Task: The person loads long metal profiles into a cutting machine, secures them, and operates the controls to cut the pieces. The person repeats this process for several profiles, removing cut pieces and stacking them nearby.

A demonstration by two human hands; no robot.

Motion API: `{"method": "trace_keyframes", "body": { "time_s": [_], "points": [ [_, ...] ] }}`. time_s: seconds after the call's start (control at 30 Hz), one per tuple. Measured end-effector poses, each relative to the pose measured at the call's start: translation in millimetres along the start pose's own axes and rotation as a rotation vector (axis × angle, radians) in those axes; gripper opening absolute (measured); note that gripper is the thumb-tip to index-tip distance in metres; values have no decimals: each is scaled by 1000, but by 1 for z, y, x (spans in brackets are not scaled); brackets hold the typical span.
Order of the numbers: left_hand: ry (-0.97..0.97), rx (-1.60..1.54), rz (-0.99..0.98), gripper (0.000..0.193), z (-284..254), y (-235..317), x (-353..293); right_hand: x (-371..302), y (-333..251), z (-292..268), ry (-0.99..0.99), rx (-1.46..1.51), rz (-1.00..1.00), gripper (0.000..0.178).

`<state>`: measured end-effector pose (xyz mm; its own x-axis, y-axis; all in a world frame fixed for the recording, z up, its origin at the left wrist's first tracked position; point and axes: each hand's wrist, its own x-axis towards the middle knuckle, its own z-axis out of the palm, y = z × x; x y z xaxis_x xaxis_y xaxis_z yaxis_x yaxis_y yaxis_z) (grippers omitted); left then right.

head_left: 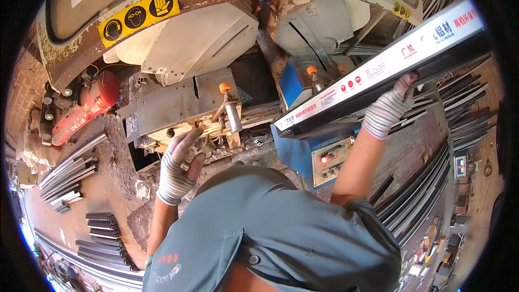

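My right hand [388, 111], in a striped glove, grips the lower edge of a long aluminium profile [373, 70]. The profile is dark, with a white printed film along its upper face. It slants from above the blue machine base up to the far right. My left hand [180, 170], gloved alike, is raised at the front of the saw table [167, 111], fingers stretched and thumb apart, with nothing seen in it. Close to its fingertips is a black knob [170, 132]. An orange-topped clamp [231, 109] stands to the right of that hand.
A second orange-topped clamp [315, 81] stands behind the profile. The blue base bears a control panel [331, 159] with a lit red lamp. Metal saw guards [200, 43] hang above. Stacked profiles lie left [105, 240] and right [421, 184]. A red tank [89, 108] stands far left.
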<state>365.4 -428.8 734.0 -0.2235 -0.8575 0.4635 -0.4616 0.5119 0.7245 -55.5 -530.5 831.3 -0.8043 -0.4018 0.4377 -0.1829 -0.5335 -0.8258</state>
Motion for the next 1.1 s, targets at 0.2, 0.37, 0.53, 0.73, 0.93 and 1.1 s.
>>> {"method": "trace_keyframes", "body": {
  "time_s": [0.2,0.37,0.53,0.73,0.93,1.1],
  "points": [
    [28,38,3,51,-3,3,-10,-16,-4,17,-59,172,42,73],
    [38,82,-30,51,-7,1,-21,-23,-13,21,-15,257,157,76],
    [34,68,-44,51,-6,-2,-26,-34,-20,25,-13,287,156,78],
    [-28,37,-24,60,4,0,-20,-55,3,33,241,98,281,79],
    [-68,108,57,61,21,-18,-5,-81,71,26,232,-58,394,63],
    [-127,442,65,60,47,-46,8,-83,161,10,49,-189,461,89]
  ]
}}
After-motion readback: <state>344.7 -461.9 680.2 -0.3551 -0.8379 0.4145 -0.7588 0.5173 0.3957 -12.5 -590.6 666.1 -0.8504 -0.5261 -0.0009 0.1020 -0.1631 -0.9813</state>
